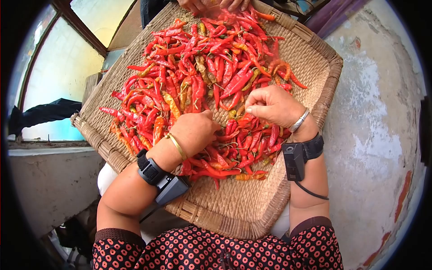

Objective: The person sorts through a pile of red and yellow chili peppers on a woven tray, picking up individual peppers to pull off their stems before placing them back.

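A wide heap of red chili peppers (pixel 180 67), with some orange and yellowish ones mixed in, lies in a woven basket tray (pixel 220 202). My left hand (pixel 193 130) is curled down at the heap's near middle, its fingertips mostly hidden; what it grips, if anything, cannot be seen. To its right, my right hand (pixel 275 105) is held just over the peppers with thumb and forefinger pinched together. Anything between those fingertips is too small to name. Below the hands, a smaller group of chilies (pixel 243 155) spreads toward the tray's near side.
Another person's hands (pixel 213 5) are at the far edge of the tray, over the peppers. A worn plaster wall (pixel 373 121) rises on the right. Windows (pixel 63 67) and a concrete ledge (pixel 49 180) are on the left. Both my wrists carry strapped devices (pixel 294 162).
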Demonstrator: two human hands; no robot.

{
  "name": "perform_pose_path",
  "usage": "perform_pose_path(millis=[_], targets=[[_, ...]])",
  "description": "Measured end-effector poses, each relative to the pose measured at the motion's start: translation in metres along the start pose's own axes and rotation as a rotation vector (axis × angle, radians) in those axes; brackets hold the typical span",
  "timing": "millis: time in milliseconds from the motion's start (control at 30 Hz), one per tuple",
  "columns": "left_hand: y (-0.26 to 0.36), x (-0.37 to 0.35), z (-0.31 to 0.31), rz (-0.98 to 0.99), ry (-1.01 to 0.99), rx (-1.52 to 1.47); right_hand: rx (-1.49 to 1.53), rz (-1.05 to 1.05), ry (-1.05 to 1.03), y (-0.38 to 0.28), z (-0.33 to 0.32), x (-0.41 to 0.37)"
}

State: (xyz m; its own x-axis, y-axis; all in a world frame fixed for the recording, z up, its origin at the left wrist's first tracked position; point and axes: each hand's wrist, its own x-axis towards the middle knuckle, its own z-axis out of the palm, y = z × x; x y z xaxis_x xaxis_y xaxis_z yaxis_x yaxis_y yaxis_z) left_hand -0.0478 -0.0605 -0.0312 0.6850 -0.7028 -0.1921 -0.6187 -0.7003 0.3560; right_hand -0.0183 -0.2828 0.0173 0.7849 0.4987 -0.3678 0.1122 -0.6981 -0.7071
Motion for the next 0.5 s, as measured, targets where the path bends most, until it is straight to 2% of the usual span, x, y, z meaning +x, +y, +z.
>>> perform_pose_path(millis=[67, 100, 133, 167, 200, 233, 267, 333, 400, 467, 500], targets=[[-0.001, 0.000, 0.001, -0.008, -0.041, 0.031, 0.604, -0.098, 0.240, -0.009, 0.000, 0.000], [-0.002, -0.001, 0.003, 0.011, -0.001, 0.003, 0.845, -0.285, 0.386, -0.012, 0.003, 0.002], [-0.003, -0.001, 0.004, 0.029, 0.039, -0.024, 0.842, -0.284, 0.383, -0.011, 0.003, 0.003], [-0.002, -0.001, 0.002, 0.028, 0.042, -0.026, 0.797, -0.286, 0.458, -0.010, 0.002, 0.004], [-0.002, -0.002, -0.001, 0.049, 0.128, -0.098, 0.752, -0.287, 0.535, -0.009, 0.001, 0.005], [-0.001, -0.003, -0.005, 0.072, 0.213, -0.169, 0.681, -0.218, 0.526, -0.009, 0.005, 0.006], [-0.001, -0.003, -0.009, 0.074, 0.215, -0.169, 0.679, -0.219, 0.528, -0.006, 0.009, 0.007], [-0.003, -0.003, -0.017, -0.003, 0.297, -0.379, 0.347, -0.188, 0.282, -0.003, 0.017, 0.010], [-0.008, -0.001, -0.018, -0.004, 0.315, -0.446, 0.297, -0.236, 0.270, -0.008, 0.024, 0.008], [-0.009, 0.000, -0.019, 0.067, 0.403, -0.627, 0.289, -0.251, 0.141, -0.012, 0.026, 0.006], [-0.007, -0.001, -0.022, 0.055, 0.370, -0.658, 0.223, -0.246, 0.171, -0.016, 0.023, 0.006]])
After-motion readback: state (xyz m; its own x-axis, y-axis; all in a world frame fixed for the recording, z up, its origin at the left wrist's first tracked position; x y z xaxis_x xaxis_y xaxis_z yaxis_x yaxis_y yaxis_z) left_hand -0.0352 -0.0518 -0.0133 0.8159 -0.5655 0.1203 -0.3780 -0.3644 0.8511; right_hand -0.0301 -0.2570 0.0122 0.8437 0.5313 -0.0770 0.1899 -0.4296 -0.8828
